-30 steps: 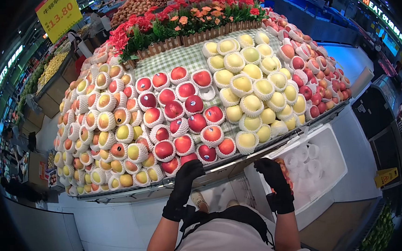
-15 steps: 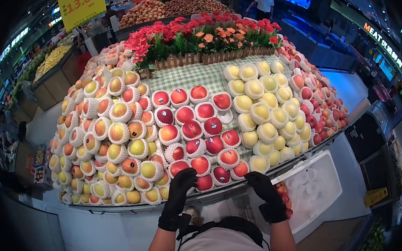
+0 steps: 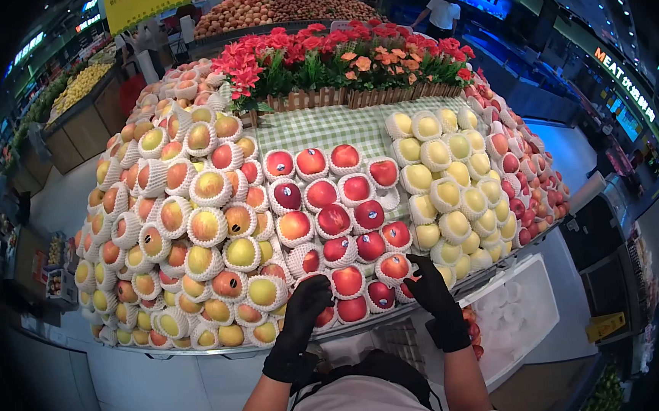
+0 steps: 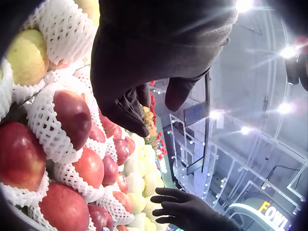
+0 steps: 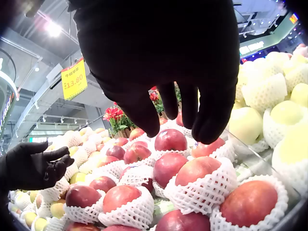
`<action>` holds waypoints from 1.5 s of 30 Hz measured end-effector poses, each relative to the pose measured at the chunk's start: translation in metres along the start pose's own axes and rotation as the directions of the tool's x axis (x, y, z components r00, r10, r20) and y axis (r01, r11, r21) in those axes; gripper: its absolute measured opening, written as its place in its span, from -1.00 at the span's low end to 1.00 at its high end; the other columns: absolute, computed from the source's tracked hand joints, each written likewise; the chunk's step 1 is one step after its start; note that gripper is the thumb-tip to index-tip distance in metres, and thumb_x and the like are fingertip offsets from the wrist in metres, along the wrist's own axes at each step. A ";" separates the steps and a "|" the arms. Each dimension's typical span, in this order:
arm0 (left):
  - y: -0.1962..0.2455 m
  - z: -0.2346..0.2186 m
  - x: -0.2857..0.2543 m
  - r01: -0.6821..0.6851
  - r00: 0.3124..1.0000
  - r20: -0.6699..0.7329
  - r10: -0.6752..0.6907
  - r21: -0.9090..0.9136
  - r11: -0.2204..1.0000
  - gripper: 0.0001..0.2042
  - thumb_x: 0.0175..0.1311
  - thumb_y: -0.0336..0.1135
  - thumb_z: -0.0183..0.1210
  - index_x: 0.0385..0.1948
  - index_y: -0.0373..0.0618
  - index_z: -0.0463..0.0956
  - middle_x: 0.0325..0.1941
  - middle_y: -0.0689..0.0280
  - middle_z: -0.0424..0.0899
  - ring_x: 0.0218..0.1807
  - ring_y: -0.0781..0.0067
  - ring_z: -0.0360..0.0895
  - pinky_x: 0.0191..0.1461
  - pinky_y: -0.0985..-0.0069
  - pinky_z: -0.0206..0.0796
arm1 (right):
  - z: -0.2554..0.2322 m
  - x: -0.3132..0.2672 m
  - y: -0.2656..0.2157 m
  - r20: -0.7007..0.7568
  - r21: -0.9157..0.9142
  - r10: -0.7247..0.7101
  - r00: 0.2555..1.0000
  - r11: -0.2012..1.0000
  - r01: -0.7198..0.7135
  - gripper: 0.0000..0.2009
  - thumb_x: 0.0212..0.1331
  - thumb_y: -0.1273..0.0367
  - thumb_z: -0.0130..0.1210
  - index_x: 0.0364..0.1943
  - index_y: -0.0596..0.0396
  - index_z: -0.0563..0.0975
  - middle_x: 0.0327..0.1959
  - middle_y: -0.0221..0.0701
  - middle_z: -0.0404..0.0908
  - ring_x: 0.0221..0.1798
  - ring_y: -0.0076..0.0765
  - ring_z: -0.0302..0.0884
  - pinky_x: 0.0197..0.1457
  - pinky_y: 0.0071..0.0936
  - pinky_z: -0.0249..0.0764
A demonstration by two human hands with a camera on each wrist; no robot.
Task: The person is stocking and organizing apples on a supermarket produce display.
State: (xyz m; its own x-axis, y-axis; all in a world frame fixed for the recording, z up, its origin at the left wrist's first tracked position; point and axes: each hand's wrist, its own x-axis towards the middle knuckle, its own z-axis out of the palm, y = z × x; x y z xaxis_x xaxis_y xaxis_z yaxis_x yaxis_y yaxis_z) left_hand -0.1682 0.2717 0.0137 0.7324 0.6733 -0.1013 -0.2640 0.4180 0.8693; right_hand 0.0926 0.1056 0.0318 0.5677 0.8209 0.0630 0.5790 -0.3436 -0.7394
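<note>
Both hands wear black gloves. My left hand [image 3: 305, 314] hovers at the front edge of the red apples [image 3: 348, 280], fingers loosely bent, holding nothing visible. My right hand [image 3: 435, 297] is at the right end of those front rows, fingers spread and pointing down beside a netted red apple [image 3: 392, 266]; whether they touch it I cannot tell. In the right wrist view the right hand [image 5: 163, 62] hangs above netted red apples [image 5: 199, 180], and the left hand [image 5: 36, 166] shows at the left. The left wrist view shows the left hand [image 4: 154, 53] over fruit and the right hand [image 4: 185, 209] with parted fingers.
Netted yellow-red apples [image 3: 205, 226] are piled at left, pale yellow fruit [image 3: 453, 223] at right. Red flowers [image 3: 289, 63] behind a low wooden fence line the back of the checked cloth [image 3: 316, 130]. A white bin [image 3: 546, 297] stands low at right.
The head view has shifted, showing the display nearer. Both hands have moved forward from the stand's edge to the front red apples. No fruit has visibly been taken hold of.
</note>
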 end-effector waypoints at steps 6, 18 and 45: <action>0.005 0.005 0.010 -0.009 0.999 -0.039 0.011 0.037 0.999 -0.62 0.27 -0.51 0.15 0.13 -0.22 0.38 0.07 0.26 0.54 0.03 0.48 0.54 0.13 0.48 0.44 | -0.007 0.071 -0.001 -0.090 -0.229 -0.301 0.949 0.934 0.275 -0.27 -0.08 0.54 0.27 0.31 0.06 0.27 0.25 -0.08 0.34 0.29 0.11 0.31 0.34 -0.14 0.27; 0.021 0.040 0.013 -0.019 0.974 -0.224 0.039 0.087 0.996 -0.64 0.25 -0.44 0.21 0.09 -0.23 0.45 0.02 0.29 0.58 -0.01 0.48 0.56 0.09 0.49 0.44 | -0.008 0.235 -0.002 0.015 -0.446 -0.251 0.968 0.864 0.231 -0.02 -0.20 0.58 0.34 0.41 0.01 0.06 0.47 -0.05 0.03 0.27 0.12 0.37 0.11 -0.09 0.52; 0.016 0.051 0.010 -0.081 0.975 -0.201 0.094 0.071 0.994 -0.67 0.30 -0.40 0.17 0.08 -0.22 0.44 -0.04 0.26 0.60 -0.02 0.47 0.58 0.08 0.47 0.46 | -0.005 0.281 -0.022 -0.139 -0.414 -0.392 0.910 0.857 0.306 -0.49 -0.13 0.61 0.20 0.00 0.11 0.32 -0.01 -0.15 0.42 0.01 0.18 0.49 -0.08 -0.06 0.52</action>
State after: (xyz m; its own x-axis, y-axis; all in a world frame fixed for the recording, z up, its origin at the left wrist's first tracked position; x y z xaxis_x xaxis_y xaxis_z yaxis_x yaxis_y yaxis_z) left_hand -0.1328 0.2540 0.0511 0.5636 0.8182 -0.1141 -0.2775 0.3176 0.9067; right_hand 0.2424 0.3414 0.0695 0.3705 0.8180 0.4400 0.9125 -0.2322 -0.3367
